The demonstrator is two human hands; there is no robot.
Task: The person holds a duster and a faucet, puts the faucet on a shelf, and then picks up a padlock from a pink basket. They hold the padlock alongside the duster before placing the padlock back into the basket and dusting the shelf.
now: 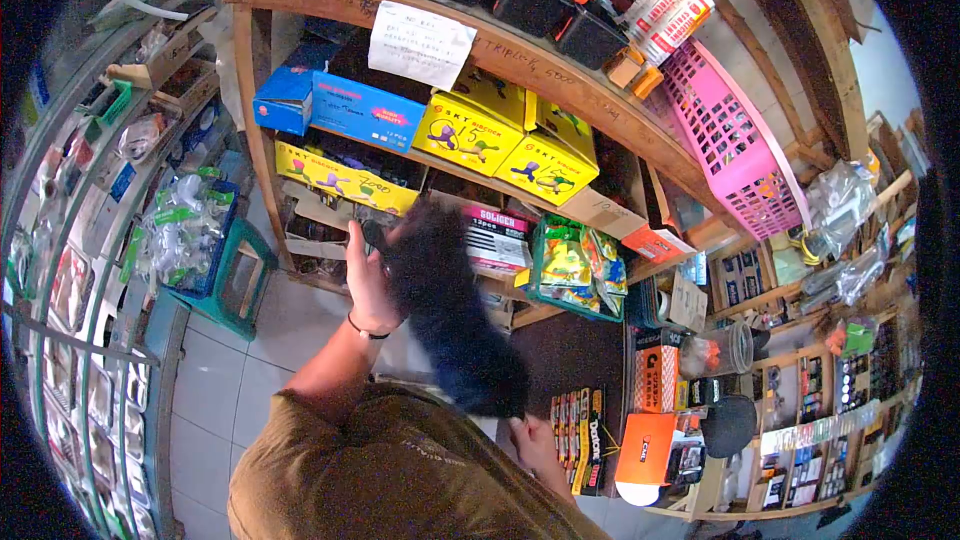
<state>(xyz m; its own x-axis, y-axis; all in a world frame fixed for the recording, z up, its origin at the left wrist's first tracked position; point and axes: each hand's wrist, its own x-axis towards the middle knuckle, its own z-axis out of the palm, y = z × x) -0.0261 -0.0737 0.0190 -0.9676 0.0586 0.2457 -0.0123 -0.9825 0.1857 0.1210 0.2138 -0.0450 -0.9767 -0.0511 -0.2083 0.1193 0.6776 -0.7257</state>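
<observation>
Wooden shelves (640,142) fill a shop. The left hand (372,285) curls by a dark, blurred item's (450,310) far end, grip unclear; the right hand (541,448) pinches its near end. Beyond: yellow boxes (470,137); far right, a pink basket (752,145).

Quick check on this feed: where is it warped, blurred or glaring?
Head view: strong fisheye, black corners, left-side rack bowed; head view: dark fuzzy item smeared, probably by motion; head view: bright highlights on that rack's packets, while large lettering on the yellow boxes is readable.
</observation>
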